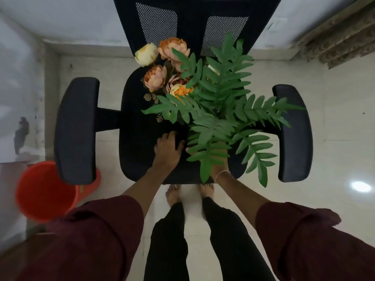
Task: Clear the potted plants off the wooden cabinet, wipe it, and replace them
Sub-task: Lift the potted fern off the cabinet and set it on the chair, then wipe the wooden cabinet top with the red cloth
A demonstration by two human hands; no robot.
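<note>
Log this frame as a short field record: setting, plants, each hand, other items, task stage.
setting: black office chair on a tiled floor
plants: green fern and peach flowers, both on the chair seat
left hand: resting on the seat beside the fern, fingers spread, holding nothing
right hand: under the fronds, grip hidden
other: red bucket on the floor at left
stage: plants off the cabinet; cabinet not in view

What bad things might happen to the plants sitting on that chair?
1. The fern sits toward the chair seat's front right edge; a nudge might tip it onto the tiled floor.
2. The flowers crowd right against the fern, so moving one could drag the other over.
3. Leaves hide the right hand, so its grip can't be judged; the left hand only rests on the seat.
</note>
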